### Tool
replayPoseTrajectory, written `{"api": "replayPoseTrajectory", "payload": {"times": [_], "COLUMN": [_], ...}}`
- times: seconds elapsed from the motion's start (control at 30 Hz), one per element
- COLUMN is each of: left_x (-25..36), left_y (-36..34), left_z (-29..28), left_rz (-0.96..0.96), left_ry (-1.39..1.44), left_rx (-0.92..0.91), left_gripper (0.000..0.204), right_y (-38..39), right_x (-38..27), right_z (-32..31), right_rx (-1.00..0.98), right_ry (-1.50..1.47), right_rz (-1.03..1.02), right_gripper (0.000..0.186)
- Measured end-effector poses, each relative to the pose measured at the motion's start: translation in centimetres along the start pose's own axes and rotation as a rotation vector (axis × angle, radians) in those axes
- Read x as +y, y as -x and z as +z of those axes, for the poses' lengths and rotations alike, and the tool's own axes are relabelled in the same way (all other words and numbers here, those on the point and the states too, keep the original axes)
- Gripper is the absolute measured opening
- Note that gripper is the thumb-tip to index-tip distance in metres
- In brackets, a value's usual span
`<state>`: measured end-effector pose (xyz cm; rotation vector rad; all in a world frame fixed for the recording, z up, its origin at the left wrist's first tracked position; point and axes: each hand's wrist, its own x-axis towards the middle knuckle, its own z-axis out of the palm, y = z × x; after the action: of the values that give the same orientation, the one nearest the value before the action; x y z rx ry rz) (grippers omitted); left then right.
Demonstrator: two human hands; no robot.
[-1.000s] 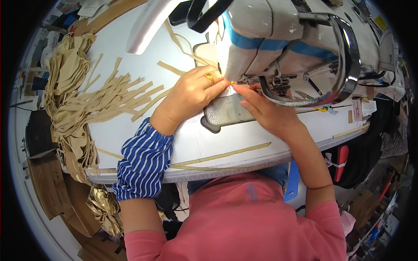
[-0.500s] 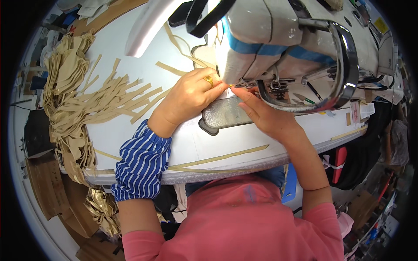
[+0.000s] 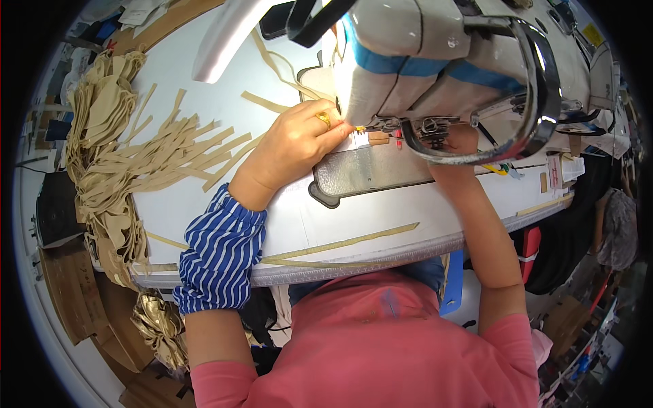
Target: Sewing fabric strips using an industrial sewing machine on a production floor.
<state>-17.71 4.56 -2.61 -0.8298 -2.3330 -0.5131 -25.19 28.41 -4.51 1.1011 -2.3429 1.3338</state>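
Observation:
My left hand (image 3: 292,146), wearing a gold ring, is closed with thumb and forefinger together beside the needle area of a white sewing machine (image 3: 388,61) with a blue stripe. What those fingers pinch, if anything, is hidden. Beige strips (image 3: 269,58) curve down behind this hand. My right hand (image 3: 462,139) lies under the machine's arm, partly behind a curved chrome bar (image 3: 541,88). Its fingers cannot be made out. Between the hands lies the metal bed plate (image 3: 381,177), with a small brown piece (image 3: 378,138) near the needle.
A heap of beige strips (image 3: 170,153) covers the left of the white table (image 3: 292,224). Narrow strips (image 3: 347,248) lie along its front edge. A white lamp (image 3: 228,41) hangs over the far side. A yellow-tipped tool (image 3: 494,169) is right of my right wrist.
My right hand has left the needle area and moved right, under the machine's arm. My left hand has stayed nearly in place. The bright light at the needle has dimmed.

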Motion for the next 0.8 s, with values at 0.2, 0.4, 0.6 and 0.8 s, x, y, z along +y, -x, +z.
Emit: {"api": "replayPoseTrajectory", "payload": {"times": [0.2, 0.4, 0.6, 0.8], "left_x": [-0.05, -0.29, -0.41, -0.63], "left_y": [-0.22, 0.05, 0.28, 0.46], "left_z": [0.01, 0.47, 0.66, 0.90], "left_rz": [0.003, 0.002, -0.008, -0.007], "left_ry": [0.034, 0.036, 0.029, 0.047], "left_rx": [0.005, 0.008, -0.019, -0.030], "left_gripper": [0.008, 0.009, 0.013, 0.015], "right_y": [-0.15, -0.21, -0.26, -0.26], "right_x": [-0.16, 0.18, 0.05, -0.03], "right_z": [0.21, 0.65, 0.63, 0.61], "right_rx": [0.030, 0.120, 0.141, 0.148], "right_ry": [0.022, 0.115, 0.152, 0.186], "right_rz": [-0.007, -0.100, -0.131, -0.133], "right_gripper": [0.011, 0.011, 0.011, 0.012]}}
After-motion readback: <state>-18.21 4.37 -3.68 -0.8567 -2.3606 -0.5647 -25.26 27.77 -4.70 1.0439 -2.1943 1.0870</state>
